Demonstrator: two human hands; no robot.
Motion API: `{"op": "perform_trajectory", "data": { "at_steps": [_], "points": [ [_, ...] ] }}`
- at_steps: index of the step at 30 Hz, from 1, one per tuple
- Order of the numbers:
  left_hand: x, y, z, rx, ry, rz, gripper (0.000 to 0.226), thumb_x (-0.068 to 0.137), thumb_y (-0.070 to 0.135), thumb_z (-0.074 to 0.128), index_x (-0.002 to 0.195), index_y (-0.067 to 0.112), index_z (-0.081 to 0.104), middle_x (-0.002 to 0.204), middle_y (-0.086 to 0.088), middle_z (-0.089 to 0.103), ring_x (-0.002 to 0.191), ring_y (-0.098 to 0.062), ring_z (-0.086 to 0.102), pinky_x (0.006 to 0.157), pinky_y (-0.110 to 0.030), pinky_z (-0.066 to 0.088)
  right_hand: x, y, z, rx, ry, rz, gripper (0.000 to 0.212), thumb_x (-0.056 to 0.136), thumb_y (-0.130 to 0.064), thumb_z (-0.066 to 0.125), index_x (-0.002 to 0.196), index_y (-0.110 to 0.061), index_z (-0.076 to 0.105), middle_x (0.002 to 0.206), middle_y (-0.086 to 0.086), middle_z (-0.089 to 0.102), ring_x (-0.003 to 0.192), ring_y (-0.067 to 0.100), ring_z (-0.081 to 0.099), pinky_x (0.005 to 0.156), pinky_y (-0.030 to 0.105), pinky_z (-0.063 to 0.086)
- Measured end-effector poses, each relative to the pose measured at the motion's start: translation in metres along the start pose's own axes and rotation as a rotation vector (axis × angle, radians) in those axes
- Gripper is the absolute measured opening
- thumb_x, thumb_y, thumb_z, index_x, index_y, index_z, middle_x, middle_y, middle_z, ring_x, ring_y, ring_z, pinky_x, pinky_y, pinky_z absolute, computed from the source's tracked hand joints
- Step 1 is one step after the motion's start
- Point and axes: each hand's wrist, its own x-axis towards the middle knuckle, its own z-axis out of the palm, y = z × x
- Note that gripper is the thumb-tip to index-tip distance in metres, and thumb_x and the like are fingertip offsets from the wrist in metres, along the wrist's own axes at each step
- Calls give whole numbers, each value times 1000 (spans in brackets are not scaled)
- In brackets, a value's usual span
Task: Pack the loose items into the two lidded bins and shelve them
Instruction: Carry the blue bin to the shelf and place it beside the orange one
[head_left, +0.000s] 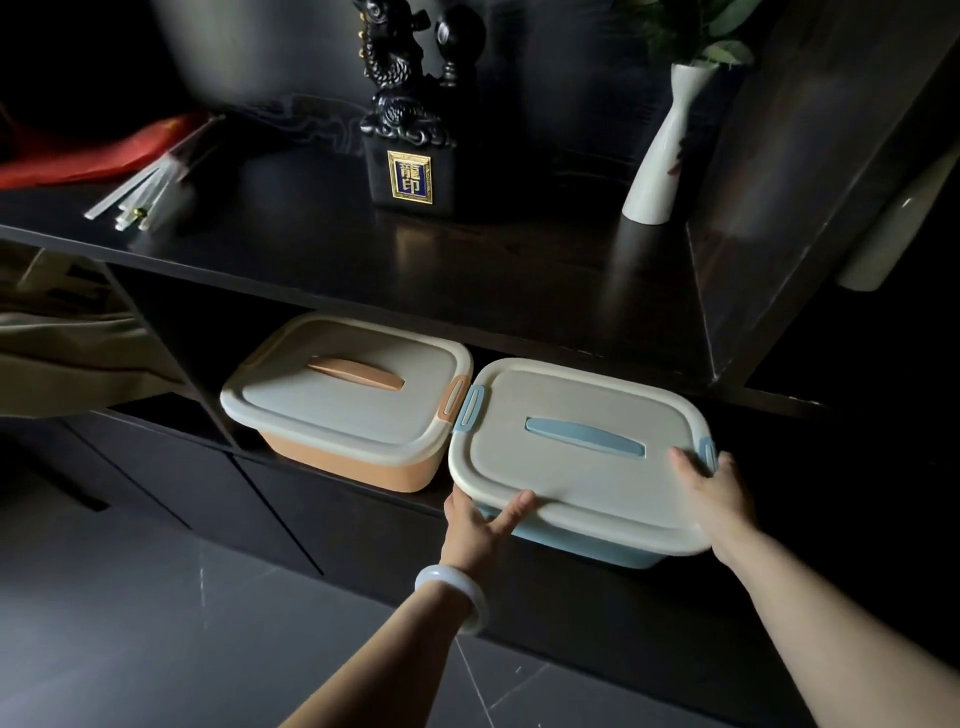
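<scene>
Two lidded bins stand side by side in the low shelf compartment (363, 488). The orange bin (343, 410) is on the left with its cream lid closed. On the right is the blue bin (576, 457), its front half sticking out past the shelf edge. My left hand (480, 525) holds the blue bin's front left corner, thumb on the lid rim, fingers under it. My right hand (714, 488) holds its right end by the blue latch, thumb on the lid.
The dark shelf top (291, 244) above carries a black dragon seal statue (410, 109), a white vase (662, 150) and a red flag with clear sticks (140, 171). A dark upright panel (779, 223) stands on the right. Grey tiled floor (156, 623) lies below.
</scene>
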Motion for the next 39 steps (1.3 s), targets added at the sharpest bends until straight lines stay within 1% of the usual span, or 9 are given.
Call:
{"op": "perform_trajectory", "data": {
  "at_steps": [5, 8, 12, 17, 21, 25, 29, 35, 39],
  "points": [
    [8, 2, -2, -28, -3, -38, 92, 53, 58, 83, 128, 14, 53, 130, -11, 56, 127, -27, 49, 109, -44, 41, 2, -3, 0, 3, -7, 7, 82, 89, -51, 58, 151, -12, 23, 149, 18, 37, 133, 37, 41, 105, 43, 36],
    [8, 0, 0, -22, 11, -47, 96, 51, 61, 81, 129, 15, 51, 131, -10, 55, 127, -26, 49, 109, -45, 40, 2, -3, 0, 10, -10, 11, 82, 89, -52, 58, 152, -13, 22, 150, 17, 37, 133, 36, 40, 105, 43, 36],
    [9, -1, 1, -22, 8, -68, 103, 48, 64, 79, 131, 11, 48, 131, -13, 54, 127, -27, 49, 109, -45, 39, 3, -5, 0, 17, -16, 4, 84, 88, -52, 59, 152, -12, 21, 150, 17, 36, 134, 36, 39, 107, 42, 35],
    [11, -2, 2, -26, 6, -71, 100, 49, 62, 80, 130, 11, 51, 129, -14, 56, 127, -29, 50, 109, -46, 39, 3, -5, 1, 14, -13, 11, 82, 89, -51, 58, 152, -12, 23, 150, 17, 37, 133, 37, 40, 108, 43, 36],
    [12, -4, 2, -35, 4, -76, 103, 48, 66, 81, 130, 12, 50, 130, -12, 56, 127, -29, 49, 110, -46, 39, 2, -5, 1, 13, -8, 12, 82, 89, -51, 58, 152, -13, 22, 151, 17, 35, 135, 36, 38, 109, 44, 35],
    [11, -4, 3, -39, -6, -74, 98, 50, 63, 81, 129, 12, 52, 129, -13, 57, 127, -30, 49, 109, -47, 39, 3, -4, 1, 16, -17, 14, 81, 90, -52, 57, 152, -13, 22, 151, 17, 35, 135, 36, 38, 109, 45, 34],
    [11, -5, 3, -60, 2, -94, 102, 47, 66, 82, 129, 14, 50, 131, -13, 55, 126, -28, 50, 110, -47, 39, 3, -3, 1, 18, -17, 10, 82, 89, -52, 59, 151, -11, 25, 148, 17, 39, 132, 36, 42, 108, 44, 37],
    [11, -5, 3, -38, 18, -102, 106, 44, 71, 82, 129, 16, 49, 130, -11, 55, 124, -27, 51, 109, -46, 40, 3, -3, 0, 33, -19, 10, 83, 88, -52, 60, 151, -12, 23, 150, 16, 37, 134, 35, 40, 109, 43, 35],
    [11, -6, 3, -22, 13, -91, 104, 47, 69, 82, 129, 14, 50, 129, -12, 56, 124, -28, 51, 109, -47, 41, 3, -2, 0, 34, -23, 9, 84, 88, -52, 59, 152, -13, 22, 151, 16, 35, 135, 34, 38, 110, 44, 34]
  ]
}}
